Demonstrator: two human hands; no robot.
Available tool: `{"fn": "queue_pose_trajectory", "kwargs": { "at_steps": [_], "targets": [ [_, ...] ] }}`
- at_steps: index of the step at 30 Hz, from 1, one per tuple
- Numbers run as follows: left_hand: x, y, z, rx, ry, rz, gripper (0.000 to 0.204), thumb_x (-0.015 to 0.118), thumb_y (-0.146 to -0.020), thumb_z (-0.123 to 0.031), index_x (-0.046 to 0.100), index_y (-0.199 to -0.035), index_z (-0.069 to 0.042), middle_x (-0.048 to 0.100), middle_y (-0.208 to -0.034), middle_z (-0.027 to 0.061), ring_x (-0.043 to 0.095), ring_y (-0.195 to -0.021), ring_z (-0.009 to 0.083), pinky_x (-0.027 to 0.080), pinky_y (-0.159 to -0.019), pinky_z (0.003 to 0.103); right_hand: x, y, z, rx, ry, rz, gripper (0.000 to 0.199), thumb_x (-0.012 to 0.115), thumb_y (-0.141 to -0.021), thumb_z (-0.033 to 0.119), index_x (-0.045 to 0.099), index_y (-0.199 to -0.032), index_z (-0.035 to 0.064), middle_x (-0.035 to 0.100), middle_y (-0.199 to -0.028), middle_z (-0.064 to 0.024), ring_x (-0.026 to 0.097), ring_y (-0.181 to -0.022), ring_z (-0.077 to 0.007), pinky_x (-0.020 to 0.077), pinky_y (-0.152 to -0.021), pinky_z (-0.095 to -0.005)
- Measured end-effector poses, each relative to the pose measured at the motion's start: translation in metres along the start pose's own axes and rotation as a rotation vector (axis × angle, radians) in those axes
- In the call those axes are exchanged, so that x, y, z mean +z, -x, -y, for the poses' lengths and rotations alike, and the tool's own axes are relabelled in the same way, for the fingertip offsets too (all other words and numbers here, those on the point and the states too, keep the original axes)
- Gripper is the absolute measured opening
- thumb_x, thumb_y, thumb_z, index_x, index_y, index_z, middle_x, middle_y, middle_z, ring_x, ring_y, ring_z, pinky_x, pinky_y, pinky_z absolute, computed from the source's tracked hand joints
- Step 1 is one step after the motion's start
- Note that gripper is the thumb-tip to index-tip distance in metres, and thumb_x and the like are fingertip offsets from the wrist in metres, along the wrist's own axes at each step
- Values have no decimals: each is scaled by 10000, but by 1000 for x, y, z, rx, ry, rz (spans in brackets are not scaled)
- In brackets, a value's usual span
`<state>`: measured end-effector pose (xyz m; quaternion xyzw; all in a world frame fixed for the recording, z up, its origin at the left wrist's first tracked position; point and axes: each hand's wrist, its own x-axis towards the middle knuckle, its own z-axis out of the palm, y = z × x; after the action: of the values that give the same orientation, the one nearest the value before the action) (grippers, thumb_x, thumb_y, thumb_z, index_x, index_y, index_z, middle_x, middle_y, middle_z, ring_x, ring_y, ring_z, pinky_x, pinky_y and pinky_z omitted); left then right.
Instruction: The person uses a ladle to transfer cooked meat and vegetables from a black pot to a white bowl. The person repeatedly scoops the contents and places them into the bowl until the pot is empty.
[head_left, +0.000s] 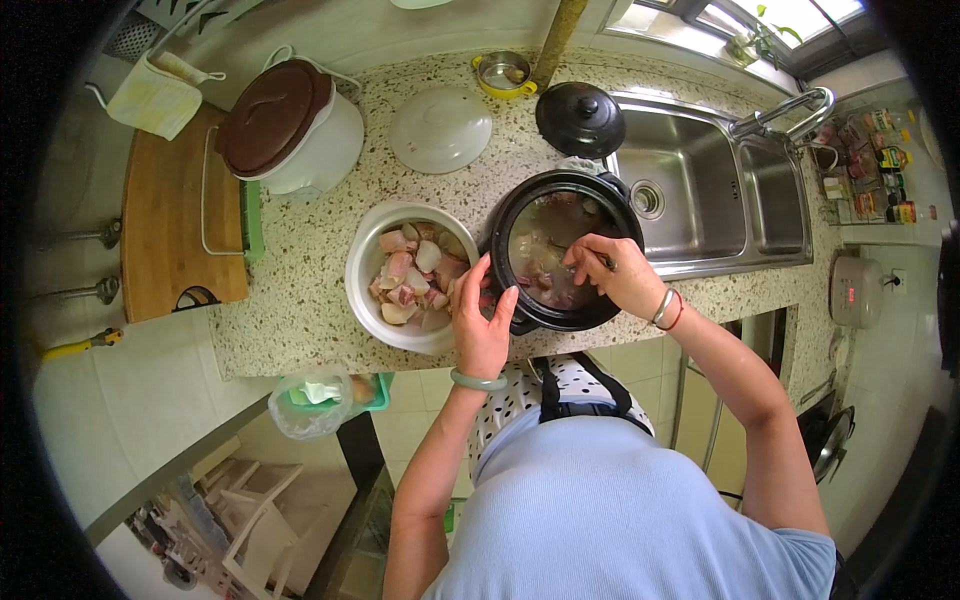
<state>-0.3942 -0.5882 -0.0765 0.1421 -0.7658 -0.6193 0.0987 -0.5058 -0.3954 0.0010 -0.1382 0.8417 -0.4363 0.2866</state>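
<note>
A black pot (pixel 508 275) stands on the speckled counter, holding cloudy liquid with pieces of meat. Over its right side my right hand (pixel 620 277) is closed around a utensil with a short dark handle end; its lower part is hidden by my fingers and the liquid. My left hand (pixel 482 328) rests against the pot's left rim, thumb and fingers spread, and grips nothing. Just left of it sits a white bowl (pixel 358 290) with pinkish meat chunks and pale pieces.
A black lid (pixel 581 119), a white lid (pixel 440 130) and a small yellow-handled pot (pixel 505 75) lie behind. To the right is a steel sink (pixel 690 165). At left stand a brown-lidded white container (pixel 325 150) and a wooden board (pixel 165 220). A bagged bin (pixel 310 400) hangs below the counter's edge.
</note>
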Motion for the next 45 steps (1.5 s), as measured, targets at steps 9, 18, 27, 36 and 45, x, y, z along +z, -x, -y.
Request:
{"fn": "queue_pose_trajectory", "kwargs": {
  "at_steps": [9,18,27,36,45],
  "targets": [
    [2,1,5,-30,44,0,505,690,-910,-119,504,-1373,-41,556,-1226,127,568,-1082,240,475,-934,352,-3,2,-10,133,-204,41,245,464,-1009,134,665,-998,-4,679,-760,-49,522,-581,-58,461,-519,-217],
    [2,0,-2,-63,102,12,504,690,-912,-121,505,-1373,-34,573,-1238,115,568,-1061,222,479,-910,339,-14,4,-13,165,-380,58,267,463,-1017,171,673,-1004,7,690,-766,-67,535,-584,-61,487,-521,-230],
    [0,2,2,-60,55,28,506,669,-930,-113,482,-1395,-39,561,-1257,123,577,-1073,207,498,-904,329,-23,11,-10,167,-533,69,309,493,-1033,244,658,-1011,-16,693,-781,-106,536,-586,-75,477,-516,-227],
    [2,2,2,-81,78,16,512,672,-926,-104,480,-1395,-35,556,-1265,127,582,-1074,207,501,-909,333,-24,27,7,103,-328,54,282,461,-1026,198,671,-1016,10,701,-766,-50,533,-580,-60,490,-537,-224],
    [2,1,2,-28,91,8,494,663,-928,-89,490,-1388,-42,561,-1246,120,595,-1040,205,511,-890,326,-16,41,42,-60,-86,82,257,463,-1014,148,664,-998,-12,704,-761,-59,609,-662,-62,505,-564,-235]
  ]
}}
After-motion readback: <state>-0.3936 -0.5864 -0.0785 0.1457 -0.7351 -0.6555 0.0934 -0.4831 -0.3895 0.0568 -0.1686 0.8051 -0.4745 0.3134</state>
